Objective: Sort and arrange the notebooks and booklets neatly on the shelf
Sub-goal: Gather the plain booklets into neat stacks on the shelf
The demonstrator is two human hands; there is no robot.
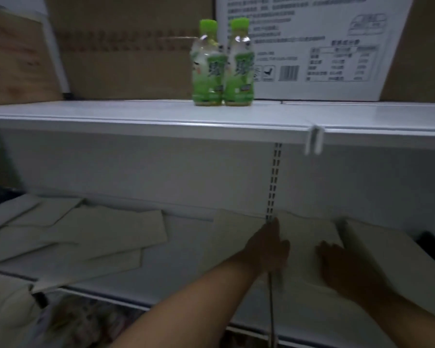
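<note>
upper shelf [136, 114]: two green-capped drink bottles [222, 69], touching, upright; white printed carton [337, 46] and brown cardboard boxes [126, 59] behind.
lower shelf [186, 237]: pale booklets [106, 234] on the left, overlapping, askew.
left hand [268, 249]: on a thin edge-on booklet [271, 310], just below the slotted upright [274, 177]; grip blurred.
right hand [337, 262]: fingers flat on a pale booklet [309, 237], beside another booklet [387, 247] further right.

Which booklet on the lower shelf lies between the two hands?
The pale booklet just right of the slotted upright, flanked by the left hand and right hand; the overlapped booklets lie further left, untouched.
</note>
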